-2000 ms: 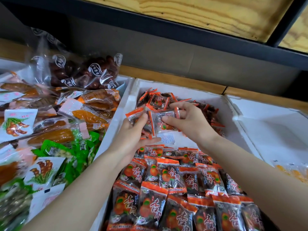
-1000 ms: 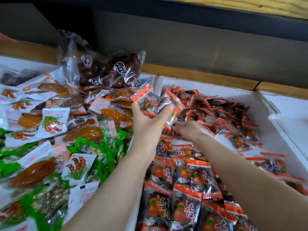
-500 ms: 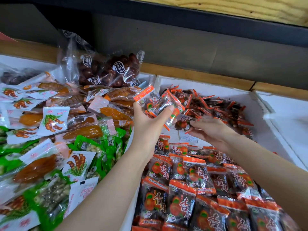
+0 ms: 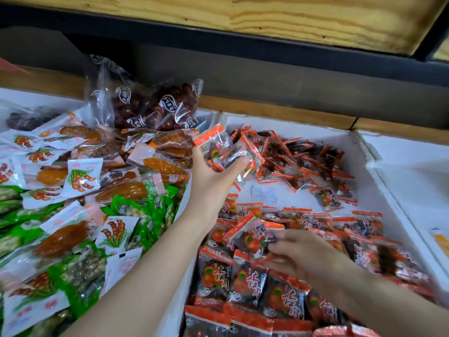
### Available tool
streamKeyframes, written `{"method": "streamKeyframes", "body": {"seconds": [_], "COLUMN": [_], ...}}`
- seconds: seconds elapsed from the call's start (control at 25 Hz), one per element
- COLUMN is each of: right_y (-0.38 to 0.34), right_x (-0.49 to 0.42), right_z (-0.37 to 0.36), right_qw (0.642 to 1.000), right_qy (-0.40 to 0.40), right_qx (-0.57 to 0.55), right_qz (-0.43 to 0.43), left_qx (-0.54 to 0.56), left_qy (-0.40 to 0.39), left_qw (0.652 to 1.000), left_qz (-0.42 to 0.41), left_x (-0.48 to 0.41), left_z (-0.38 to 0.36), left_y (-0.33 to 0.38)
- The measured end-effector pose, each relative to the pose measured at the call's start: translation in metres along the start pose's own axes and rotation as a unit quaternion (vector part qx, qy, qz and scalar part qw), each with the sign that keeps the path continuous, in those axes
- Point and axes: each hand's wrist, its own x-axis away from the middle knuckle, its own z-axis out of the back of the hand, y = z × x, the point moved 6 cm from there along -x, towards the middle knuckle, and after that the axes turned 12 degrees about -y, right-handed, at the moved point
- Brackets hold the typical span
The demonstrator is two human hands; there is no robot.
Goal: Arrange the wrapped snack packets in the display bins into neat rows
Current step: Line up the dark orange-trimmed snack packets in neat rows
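The left hand (image 4: 213, 178) is raised on an outstretched arm, a bunch of packets (image 4: 224, 152) gripped in its curled fingers; the right hand (image 4: 301, 254) is held lower, a single packet (image 4: 250, 237) pinched.

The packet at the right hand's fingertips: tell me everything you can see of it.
The packet is a small clear plastic wrapper with orange-red sealed ends, dark contents, an orange fruit print and white lettering. It is tilted, one orange end up and left, slightly blurred. The right hand pinches its right edge. It is over the near rows of like packets in the white foam bin; whether it rests on them cannot be told. The left hand grips a separate bundle further back.
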Motion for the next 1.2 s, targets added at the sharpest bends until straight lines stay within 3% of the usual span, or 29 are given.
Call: {"method": "streamKeyframes", "body": {"seconds": [0.16,0.36,0.56,0.72,0.92,1.08,1.2], "right_y": [0.000,-0.014,-0.023,-0.008,-0.008,-0.017,-0.015], "right_x": [0.003,0.002,0.007,0.006,0.002,0.014,0.020], "right_z": [-0.008,-0.008,-0.025,-0.054,-0.060,-0.066,-0.073], "right_qw": [0.996,0.950,0.967,0.937,0.927,0.838,0.821], "right_qy": [0.010,0.042,0.018,-0.018,-0.004,0.075,0.053], "right_qx": [0.087,0.309,0.251,0.348,0.373,0.528,0.543], "right_qz": [-0.022,-0.026,0.023,0.010,0.026,0.118,0.168], "left_qx": [-0.041,-0.054,-0.095,-0.103,-0.119,-0.119,-0.088], "left_qy": [0.015,0.035,0.093,0.127,0.114,0.101,0.097], "left_qw": [0.999,0.998,0.991,0.986,0.986,0.988,0.991], "left_qz": [-0.020,-0.005,-0.016,-0.026,-0.013,-0.002,0.011], "left_x": [0.027,0.072,0.102,0.110,0.121,0.127,0.134], "left_z": [0.010,0.028,0.044,0.051,0.050,0.042,0.037], "left_y": [0.018,0.022,0.036,0.052,0.060,0.060,0.057]}}
